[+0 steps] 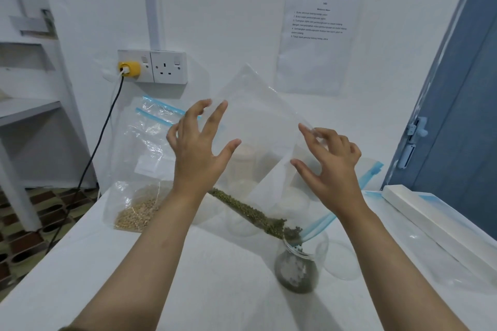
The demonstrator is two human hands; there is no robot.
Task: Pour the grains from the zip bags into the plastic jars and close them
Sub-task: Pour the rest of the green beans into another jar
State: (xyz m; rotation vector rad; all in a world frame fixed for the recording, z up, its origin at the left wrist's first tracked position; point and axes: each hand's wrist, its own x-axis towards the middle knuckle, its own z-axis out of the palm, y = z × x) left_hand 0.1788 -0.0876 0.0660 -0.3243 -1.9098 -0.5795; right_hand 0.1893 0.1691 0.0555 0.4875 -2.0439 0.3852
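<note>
Hands [199,150] [332,166] tilt zip bag [258,126]; green grains [250,209] enter jar [298,269].

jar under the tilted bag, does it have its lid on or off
Off. The jar stands open-mouthed on the table, and green grains slide from the tilted zip bag into its mouth.

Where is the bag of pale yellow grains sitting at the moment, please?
In the head view, the bag of pale grains stands on the left of the table, below the wall socket and left of the left hand.
</note>
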